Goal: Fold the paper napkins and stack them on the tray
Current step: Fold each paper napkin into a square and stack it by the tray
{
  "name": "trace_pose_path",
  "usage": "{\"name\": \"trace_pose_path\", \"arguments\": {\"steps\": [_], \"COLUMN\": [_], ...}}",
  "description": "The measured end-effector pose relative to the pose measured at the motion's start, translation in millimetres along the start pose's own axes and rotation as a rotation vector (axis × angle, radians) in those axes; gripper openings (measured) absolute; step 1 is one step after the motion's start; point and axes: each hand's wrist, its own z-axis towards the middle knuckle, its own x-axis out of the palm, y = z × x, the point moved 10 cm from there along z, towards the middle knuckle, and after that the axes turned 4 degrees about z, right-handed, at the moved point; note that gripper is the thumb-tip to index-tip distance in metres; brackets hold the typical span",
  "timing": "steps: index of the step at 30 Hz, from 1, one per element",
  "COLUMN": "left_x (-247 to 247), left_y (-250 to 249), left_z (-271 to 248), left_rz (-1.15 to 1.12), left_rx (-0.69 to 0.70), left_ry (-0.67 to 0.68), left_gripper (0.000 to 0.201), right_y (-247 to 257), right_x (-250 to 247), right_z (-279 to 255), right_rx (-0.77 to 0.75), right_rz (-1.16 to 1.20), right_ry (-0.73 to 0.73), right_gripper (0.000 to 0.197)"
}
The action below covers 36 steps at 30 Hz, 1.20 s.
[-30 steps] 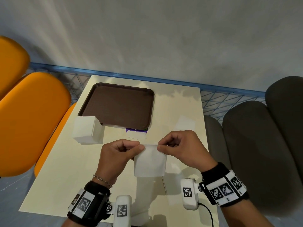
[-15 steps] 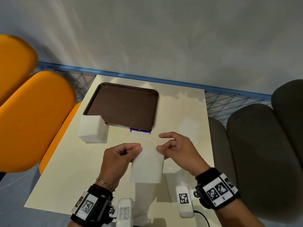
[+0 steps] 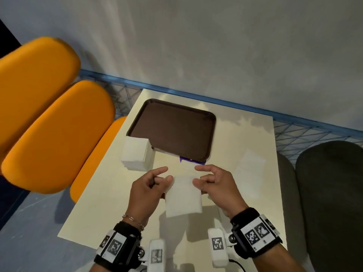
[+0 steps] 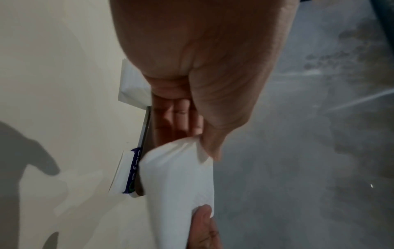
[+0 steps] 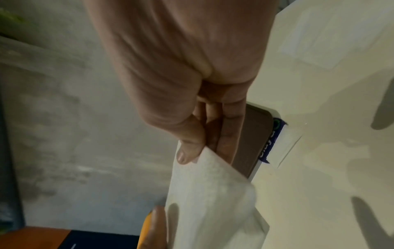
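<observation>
A white paper napkin (image 3: pixel 183 195) hangs in the air above the cream table (image 3: pixel 110 195), held by its two upper corners. My left hand (image 3: pixel 151 185) pinches the left corner, and the wrist view shows the thumb on the napkin (image 4: pixel 177 176). My right hand (image 3: pixel 214 183) pinches the right corner of the napkin (image 5: pixel 204 185) between thumb and fingers. Both index fingers stick out forward. The brown tray (image 3: pixel 172 130) lies bare at the table's far left. A thick stack of white napkins (image 3: pixel 136 154) stands at the tray's near left corner.
A purple-edged clear wrapper (image 3: pixel 191 160) lies under the tray's near right edge. A thin, pale sheet (image 3: pixel 249 163) lies flat on the table's right side. Orange seats (image 3: pixel 57 134) stand to the left and dark grey seats (image 3: pixel 330 193) to the right. A blue rail runs behind the table.
The hands shifted their hold on the napkin's top corners and both index fingers now extend forward. The napkin hangs slightly lower and wider. The head view moved.
</observation>
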Motion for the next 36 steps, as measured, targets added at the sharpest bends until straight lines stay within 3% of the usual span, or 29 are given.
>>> {"name": "trace_pose_path", "arguments": {"steps": [2,4,8,10,15,25,31,36], "left_x": [0,-6,-35,-49,-82,-138,-149,-160], "left_y": [12,19,26,27,27,41,60,58], "left_z": [2,4,20,31,60,115,147,174], "left_rz": [-0.042,-0.012,0.007,-0.011,0.008,-0.001,-0.011,0.151], "left_rx": [-0.105,-0.141,-0.137,-0.145,-0.126,-0.120,-0.221,-0.173], "left_ry": [0.096,0.141,0.043,0.004,-0.064,-0.260,-0.247,-0.307], "left_gripper": [0.022,0.006,0.005,0.007,0.006,0.009,0.017,0.016], "right_y": [2,2,-8,-12,-15,-29,-32,-41], "right_x": [11,22,58,75,100,168,179,187], "right_z": [8,18,34,42,70,121,160,184], "right_rx": [-0.021,-0.027,0.073,0.093,0.144,0.274,0.259,0.282], "right_rz": [-0.001,0.014,-0.007,-0.095,-0.121,-0.149,-0.149,-0.153], "right_ry": [-0.017,-0.024,0.128,0.199,0.167,0.345,0.185,0.096], "right_gripper": [0.036,0.040,0.050,0.042,0.035,0.030,0.032,0.026]}}
